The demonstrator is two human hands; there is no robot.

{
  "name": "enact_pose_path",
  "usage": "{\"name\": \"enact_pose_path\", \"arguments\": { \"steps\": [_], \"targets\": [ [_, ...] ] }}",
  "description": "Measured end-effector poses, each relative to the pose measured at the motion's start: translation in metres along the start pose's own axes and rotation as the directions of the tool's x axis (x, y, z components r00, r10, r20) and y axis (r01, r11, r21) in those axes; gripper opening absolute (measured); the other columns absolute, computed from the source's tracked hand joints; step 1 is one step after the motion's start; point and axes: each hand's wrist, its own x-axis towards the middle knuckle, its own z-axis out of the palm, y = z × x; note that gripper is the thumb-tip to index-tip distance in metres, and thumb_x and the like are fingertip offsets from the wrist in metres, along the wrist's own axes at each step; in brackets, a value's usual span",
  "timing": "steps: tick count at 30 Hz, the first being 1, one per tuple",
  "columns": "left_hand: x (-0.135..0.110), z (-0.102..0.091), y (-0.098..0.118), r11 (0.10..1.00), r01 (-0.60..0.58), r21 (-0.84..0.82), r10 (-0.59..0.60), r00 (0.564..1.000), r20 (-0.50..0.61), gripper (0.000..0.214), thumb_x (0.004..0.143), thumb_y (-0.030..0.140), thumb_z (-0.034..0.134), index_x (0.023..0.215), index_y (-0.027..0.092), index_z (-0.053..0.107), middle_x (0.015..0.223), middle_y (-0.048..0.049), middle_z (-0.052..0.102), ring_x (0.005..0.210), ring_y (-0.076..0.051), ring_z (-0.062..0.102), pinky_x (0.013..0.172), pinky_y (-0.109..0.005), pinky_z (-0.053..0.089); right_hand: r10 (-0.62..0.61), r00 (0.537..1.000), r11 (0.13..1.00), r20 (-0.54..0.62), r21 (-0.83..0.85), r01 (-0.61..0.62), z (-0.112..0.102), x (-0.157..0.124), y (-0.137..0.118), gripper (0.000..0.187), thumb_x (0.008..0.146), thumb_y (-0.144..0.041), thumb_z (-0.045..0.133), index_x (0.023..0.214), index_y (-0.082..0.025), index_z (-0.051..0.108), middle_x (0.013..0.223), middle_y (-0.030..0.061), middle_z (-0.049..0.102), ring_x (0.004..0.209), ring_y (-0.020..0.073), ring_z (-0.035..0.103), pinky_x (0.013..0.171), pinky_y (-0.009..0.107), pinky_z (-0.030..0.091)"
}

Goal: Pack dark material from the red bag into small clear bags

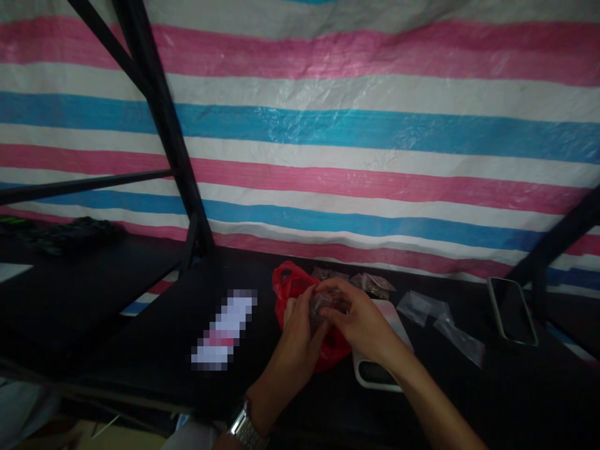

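My left hand (297, 325), with a metal watch (246, 426) at the wrist, is closed around one side of a small transparent plastic bag (320, 304). Its other side is pinched by the fingers of my right hand (359, 315). What the little bag holds is too dim to make out. Beneath and behind both hands lies a crumpled red plastic bag (287, 280), partly covered by them. A white digital scale (375, 374) sits under my right forearm. Just beyond the hands are small transparent bags (375, 285) with brownish contents.
Flat transparent bags (424, 306) lie right of the scale, and farther right rests a phone (513, 311). A pixelated strip (225, 331) is on the black table (154, 356) at left. Black metal posts (171, 144) stand before a striped plastic sheet (356, 131).
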Motion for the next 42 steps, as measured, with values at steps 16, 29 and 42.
{"name": "enact_pose_path", "arguments": {
  "steps": [16,29,42],
  "targets": [
    [-0.002,-0.007,0.009,1.0,0.009,-0.017,-0.008,1.0,0.028,0.047,0.095,0.031,0.065,0.139,0.021,0.056,0.137,-0.0155,0.065,0.129,-0.033,0.062,0.114,-0.057,0.047,-0.096,0.985,0.979,-0.145,-0.192,0.067,0.005,-0.005,0.005,0.022,0.077,-0.02,0.08,0.094,-0.025,0.068,0.099,0.0001,0.069,0.095,0.0209,0.067,0.081,0.033,0.053],
    [-0.019,-0.032,0.03,0.955,0.214,-0.206,-0.26,0.938,-0.23,0.038,0.099,0.056,0.055,0.117,0.023,0.061,0.114,-0.0116,0.076,0.107,-0.029,0.073,0.091,-0.041,0.056,-0.026,0.988,0.971,-0.149,-0.239,-0.01,0.007,0.015,0.02,0.015,0.092,-0.037,0.071,0.097,-0.023,0.065,0.091,0.0025,0.074,0.085,0.0221,0.069,0.078,0.034,0.051],
    [-0.027,-0.015,0.001,0.881,0.472,0.014,-0.453,0.853,-0.26,0.035,0.079,0.009,0.063,0.11,0.024,0.056,0.104,-0.0083,0.071,0.1,-0.032,0.07,0.088,-0.045,0.049,0.041,0.999,0.375,0.015,-0.927,-0.001,0.021,0.017,0.049,0.028,0.101,-0.026,0.063,0.125,-0.014,0.071,0.137,0.0192,0.068,0.128,0.0358,0.059,0.106,0.046,0.047]
  ]
}}
